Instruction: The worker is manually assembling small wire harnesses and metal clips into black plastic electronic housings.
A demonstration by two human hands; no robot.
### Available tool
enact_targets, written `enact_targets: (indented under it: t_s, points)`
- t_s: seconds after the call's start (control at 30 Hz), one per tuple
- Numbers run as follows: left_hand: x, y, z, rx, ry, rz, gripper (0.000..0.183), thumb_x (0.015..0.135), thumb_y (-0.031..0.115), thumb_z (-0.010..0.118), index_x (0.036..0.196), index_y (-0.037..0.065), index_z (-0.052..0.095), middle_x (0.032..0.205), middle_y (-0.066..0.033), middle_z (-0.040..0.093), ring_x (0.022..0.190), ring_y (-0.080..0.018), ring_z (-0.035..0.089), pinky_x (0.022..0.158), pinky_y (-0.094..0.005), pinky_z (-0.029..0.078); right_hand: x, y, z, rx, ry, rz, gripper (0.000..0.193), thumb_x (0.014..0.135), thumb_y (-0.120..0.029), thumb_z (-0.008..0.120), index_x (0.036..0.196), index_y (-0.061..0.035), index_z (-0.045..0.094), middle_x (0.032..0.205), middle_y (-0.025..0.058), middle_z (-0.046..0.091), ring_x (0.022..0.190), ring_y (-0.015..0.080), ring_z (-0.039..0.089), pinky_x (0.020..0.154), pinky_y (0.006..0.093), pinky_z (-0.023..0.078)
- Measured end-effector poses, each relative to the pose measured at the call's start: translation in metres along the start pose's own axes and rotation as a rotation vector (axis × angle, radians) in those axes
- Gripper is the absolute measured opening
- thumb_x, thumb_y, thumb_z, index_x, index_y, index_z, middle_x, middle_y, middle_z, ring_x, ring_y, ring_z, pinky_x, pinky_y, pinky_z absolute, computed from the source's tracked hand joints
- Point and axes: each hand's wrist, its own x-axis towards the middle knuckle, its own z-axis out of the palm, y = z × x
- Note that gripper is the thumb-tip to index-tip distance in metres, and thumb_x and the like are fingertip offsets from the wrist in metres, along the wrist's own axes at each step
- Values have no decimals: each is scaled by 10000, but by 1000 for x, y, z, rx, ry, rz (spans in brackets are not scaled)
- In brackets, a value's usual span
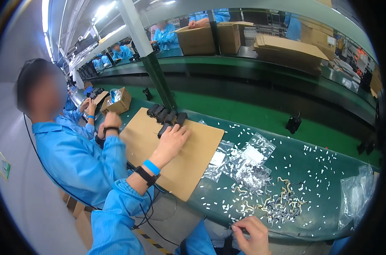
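Left hand (173, 141), fingers parted, meets a black block (163, 130) on cardboard (188, 163) (grip unclear; sides suit best); right hand (253, 234) pinches a tiny piece (232, 225), ideally lightly.

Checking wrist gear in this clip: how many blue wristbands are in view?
2: one wristband just behind the person's left hand, another on the co-worker beyond the nearest one. More may be hidden.

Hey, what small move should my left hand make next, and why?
I'd suggest gently closing the left hand on one of the black units: its fingertips are right at that group on the cardboard sheet, while the right hand is away near the loose cables. Whether it has a grip, I can't tell.
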Motion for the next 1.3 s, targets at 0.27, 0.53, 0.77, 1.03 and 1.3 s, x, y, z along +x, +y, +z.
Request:
enact_targets:
  t_s: [0.27, 0.53, 0.77, 1.03, 1.3]
  points:
    - [-18, 33, -80, -465, 114, 97, 593, 683, 108, 799, 1236, 59, 590, 1226, -92, 598, 1108, -275, 559, 926, -335, 452, -16, 2, -11, 66, 36, 84, 57, 892, 21, 694, 928, 26, 650, 879, 129, 624, 750, 236, 636, 653, 320, 520]
    - [-91, 148, -87, -1398, 281, -122, 887, 666, 39, 899, 1377, 60, 369, 1384, -205, 487, 1173, -241, 584, 821, -300, 528, 1, 12, 9, 536, 132, 94, 64, 956, -22, 594, 991, 14, 555, 1220, 273, 633, 1114, 298, 647, 936, 366, 519]
    - [-108, 228, -98, -1817, 407, -200, 584, 802, -1, 786, 1238, 64, 402, 1442, -296, 351, 1320, -364, 479, 1045, -469, 490, -5, 19, 10, 417, 103, 139, 85, 1006, -72, 531, 1038, 0, 500, 1372, 332, 534, 1259, 328, 562, 1076, 435, 431]
    - [-120, 233, -102, -2328, 360, -379, 412, 947, 128, 647, 1294, 5, 462, 1459, -249, 434, 1344, -308, 465, 1112, -445, 387, -8, 19, 3, 286, 96, 77, 72, 976, -43, 568, 989, 7, 517, 1183, 303, 670, 1101, 310, 651, 1054, 448, 437]
    - [-131, 221, -99, -2676, -152, -378, 894, 832, 151, 756, 1548, -30, 253, 1534, -216, 397, 1437, -298, 392, 1187, -411, 307, -3, 15, -15, 240, -36, 78, 70, 933, -43, 628, 896, 8, 596, 1121, 258, 700, 1071, 367, 669, 1001, 491, 482]
